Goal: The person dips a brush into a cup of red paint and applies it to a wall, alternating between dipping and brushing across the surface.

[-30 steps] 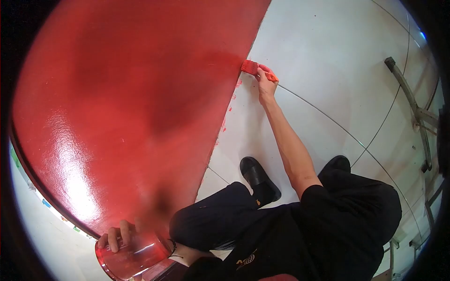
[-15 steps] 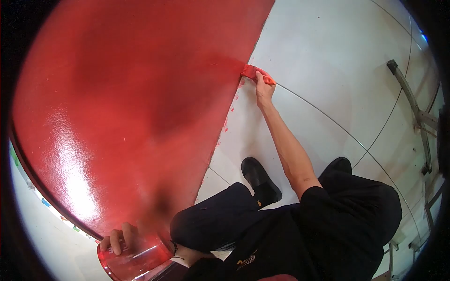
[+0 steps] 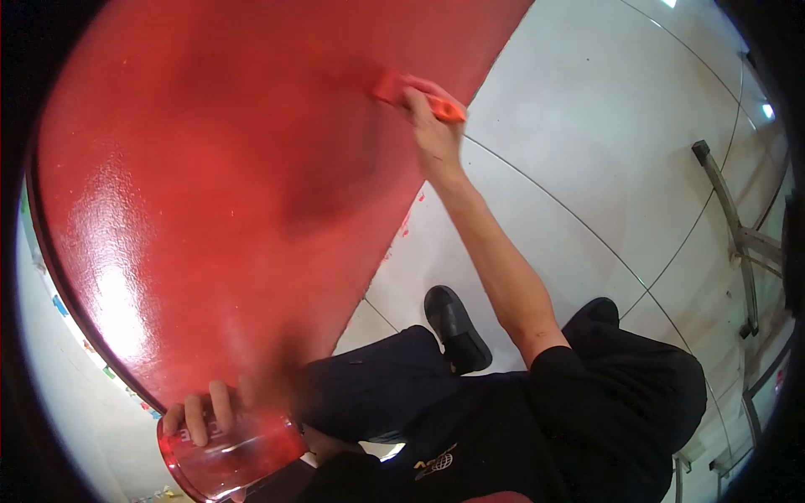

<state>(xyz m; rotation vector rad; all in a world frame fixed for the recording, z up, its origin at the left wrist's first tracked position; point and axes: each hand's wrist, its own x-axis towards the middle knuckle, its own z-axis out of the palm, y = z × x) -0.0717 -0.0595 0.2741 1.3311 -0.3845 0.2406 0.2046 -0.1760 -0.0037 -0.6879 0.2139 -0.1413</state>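
My right hand [image 3: 434, 138] is wrapped round the orange handle of a paintbrush [image 3: 388, 86]. Red covers the brush head, which overlaps the large red painted surface [image 3: 193, 201], a short way in from its straight edge. At the lower left, the fingers of my left hand [image 3: 201, 412] curl over a clear, red-stained plastic container [image 3: 243, 459] lying tilted on its side in this view. A blurred dark patch partly covers the view beside that hand.
White floor tiles [image 3: 570, 142] border the red surface, with small red paint marks [image 3: 406, 225] along the edge. A metal stand leg [image 3: 738, 226] is at the right. My black shoe [image 3: 457, 327] rests near the red edge; a dark rim [image 3: 63, 285] bounds the left side.
My right hand has moved the paintbrush up and left, from the edge onto the red surface. My left hand still holds the container, slightly further left in view.
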